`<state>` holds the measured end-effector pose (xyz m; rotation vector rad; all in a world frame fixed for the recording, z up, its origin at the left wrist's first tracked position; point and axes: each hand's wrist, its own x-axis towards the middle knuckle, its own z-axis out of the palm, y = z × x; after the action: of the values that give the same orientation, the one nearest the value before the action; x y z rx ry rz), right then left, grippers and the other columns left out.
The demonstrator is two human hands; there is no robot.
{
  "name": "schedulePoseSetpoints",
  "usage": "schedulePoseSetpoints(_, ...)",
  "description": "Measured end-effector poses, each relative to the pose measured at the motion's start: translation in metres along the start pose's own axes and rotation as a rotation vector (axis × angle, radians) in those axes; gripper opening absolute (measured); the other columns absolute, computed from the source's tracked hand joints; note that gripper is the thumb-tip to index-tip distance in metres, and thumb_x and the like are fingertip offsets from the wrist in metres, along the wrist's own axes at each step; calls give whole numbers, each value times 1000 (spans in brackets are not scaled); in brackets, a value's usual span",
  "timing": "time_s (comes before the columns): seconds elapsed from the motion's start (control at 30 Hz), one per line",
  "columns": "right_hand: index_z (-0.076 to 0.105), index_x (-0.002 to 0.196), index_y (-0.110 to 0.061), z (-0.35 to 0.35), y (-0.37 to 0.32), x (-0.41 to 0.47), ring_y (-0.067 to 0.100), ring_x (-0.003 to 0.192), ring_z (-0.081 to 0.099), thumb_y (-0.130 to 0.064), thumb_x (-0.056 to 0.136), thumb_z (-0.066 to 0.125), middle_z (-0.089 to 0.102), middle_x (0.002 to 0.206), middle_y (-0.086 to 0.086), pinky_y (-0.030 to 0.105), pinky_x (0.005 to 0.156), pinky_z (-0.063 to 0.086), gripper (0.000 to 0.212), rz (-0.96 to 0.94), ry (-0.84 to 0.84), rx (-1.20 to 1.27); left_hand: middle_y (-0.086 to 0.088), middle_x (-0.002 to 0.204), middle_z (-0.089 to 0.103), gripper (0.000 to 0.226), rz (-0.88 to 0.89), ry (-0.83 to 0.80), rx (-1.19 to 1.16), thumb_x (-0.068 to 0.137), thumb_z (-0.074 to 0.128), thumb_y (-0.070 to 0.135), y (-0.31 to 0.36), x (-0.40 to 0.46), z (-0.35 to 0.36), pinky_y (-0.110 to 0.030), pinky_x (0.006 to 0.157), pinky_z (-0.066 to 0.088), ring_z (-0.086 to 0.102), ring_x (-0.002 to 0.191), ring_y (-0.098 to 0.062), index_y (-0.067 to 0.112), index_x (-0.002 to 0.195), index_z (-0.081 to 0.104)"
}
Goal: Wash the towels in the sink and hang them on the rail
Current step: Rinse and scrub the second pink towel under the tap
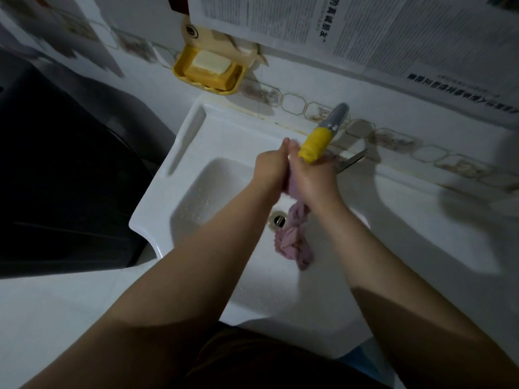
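A pink towel (293, 237) is twisted into a rope and hangs down into the white sink (196, 192), its lower end bunched beside the drain (278, 220). My left hand (271, 171) and my right hand (311, 176) are pressed together over the basin, both shut on the towel's upper part. They sit just under the tap (323, 137), a grey spout with a yellow sleeve on its end. No rail is in view.
A yellow soap dish (209, 70) holding two soap bars hangs on the tiled wall at the back left. Printed paper sheets (365, 26) cover the wall above. A dark appliance (64, 178) stands left of the sink. White counter (435, 220) extends right.
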<state>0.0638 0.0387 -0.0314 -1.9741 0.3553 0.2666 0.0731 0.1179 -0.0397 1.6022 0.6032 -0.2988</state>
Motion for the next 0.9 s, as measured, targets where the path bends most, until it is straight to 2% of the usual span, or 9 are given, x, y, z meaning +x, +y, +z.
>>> schedulePoseSetpoints(0.07, 59, 73, -14, 4, -1, 1, 23, 76, 61, -47, 92, 51, 64, 79, 5, 29, 71, 47, 39, -24, 70, -110, -13, 80, 60, 33, -100, -58, -144, 102, 41, 27, -1, -12, 15, -33, 68, 48, 58, 75, -27, 5, 84, 58)
schedulePoseSetpoints(0.13, 63, 85, -8, 1, 0, 18, 30, 86, 64, -39, 95, 47, 67, 91, 15, 34, 75, 48, 36, -44, 112, -212, -13, 71, 55, 28, -274, -84, -371, 101, 42, 26, 0, -22, 21, -32, 65, 47, 54, 64, -25, 13, 83, 59)
schedulePoseSetpoints(0.2, 63, 83, -11, 2, 3, 20, 31, 85, 65, -38, 94, 49, 69, 89, 16, 35, 74, 49, 33, -84, 145, -211, -19, 78, 59, 28, -293, -54, -409, 99, 47, 30, -3, -16, 20, -35, 72, 54, 61, 75, -34, 10, 87, 62)
schedulePoseSetpoints(0.3, 60, 68, -16, 14, 6, -7, 30, 74, 63, -48, 92, 50, 68, 75, 13, 35, 67, 49, 41, -273, 167, -189, -6, 59, 56, 37, -260, -60, -419, 102, 39, 36, 2, -11, 5, -17, 45, 48, 57, 54, -16, 15, 73, 49)
schedulePoseSetpoints(0.47, 64, 103, -10, -14, 12, 37, 34, 100, 60, -46, 93, 45, 66, 106, 16, 32, 78, 40, 42, -53, -2, -535, 0, 40, 50, 63, -396, -427, -404, 95, 32, 62, 1, -17, -8, -10, 32, 31, 45, 29, -10, 11, 62, 50)
schedulePoseSetpoints(0.57, 54, 105, -12, -28, 19, 43, 20, 87, 55, -36, 86, 49, 58, 96, 6, 24, 74, 36, 31, -103, -119, -302, 1, 53, 41, 62, -226, -461, 237, 88, 40, 70, 4, -4, -40, -17, 44, 19, 28, 42, -10, 16, 66, 62)
schedulePoseSetpoints(0.67, 50, 120, -3, -34, 21, 33, 20, 107, 53, -20, 99, 44, 56, 114, 11, 23, 84, 37, 28, -151, -301, -330, 4, 66, 57, 39, -50, -556, 674, 86, 57, 57, 12, 7, -64, -21, 50, 29, 40, 55, -11, 20, 80, 66)
schedulePoseSetpoints(0.8, 68, 90, -12, -37, 14, 17, 22, 92, 66, -54, 85, 54, 70, 102, 19, 26, 84, 49, 45, -21, -712, -366, -2, 76, 61, 20, 252, -542, 657, 88, 66, 28, 28, 15, -54, -17, 63, 40, 48, 66, -7, 8, 86, 69)
schedulePoseSetpoints(0.9, 70, 82, -17, -31, 17, 20, 24, 94, 68, -44, 81, 69, 73, 94, 10, 40, 90, 53, 27, -26, -702, -320, -6, 82, 62, 25, 283, -460, 403, 87, 62, 22, 25, 9, -32, -17, 64, 44, 53, 69, -10, 1, 99, 65)
